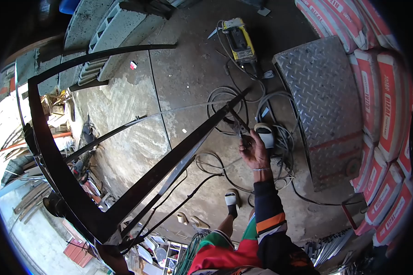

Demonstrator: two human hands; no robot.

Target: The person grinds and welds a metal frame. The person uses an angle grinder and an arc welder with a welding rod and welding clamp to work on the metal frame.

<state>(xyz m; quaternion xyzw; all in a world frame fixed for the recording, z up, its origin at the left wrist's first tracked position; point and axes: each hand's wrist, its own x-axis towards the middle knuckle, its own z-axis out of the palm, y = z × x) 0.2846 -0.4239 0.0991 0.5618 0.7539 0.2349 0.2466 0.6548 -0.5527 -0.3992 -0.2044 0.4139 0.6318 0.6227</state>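
Note:
A dark metal frame [170, 160] with long bars slants across the left and middle of the view. My right hand [254, 149], with a bracelet at the wrist, has its fingers closed round a dark clamp-like tool [237, 127], near the far end of the frame's long bar. At the lower left, my left hand [112, 256] is at the frame's near corner, mostly in shadow; its fingers cannot be made out.
A yellow and black machine [240, 41] stands on the floor beside coiled cables [282, 137]. A diamond-plate metal sheet [323, 105] lies at the right, by stacked red and white sacks [390, 101]. Concrete blocks [119, 34] are at the upper left. Slippers [199, 222] lie below.

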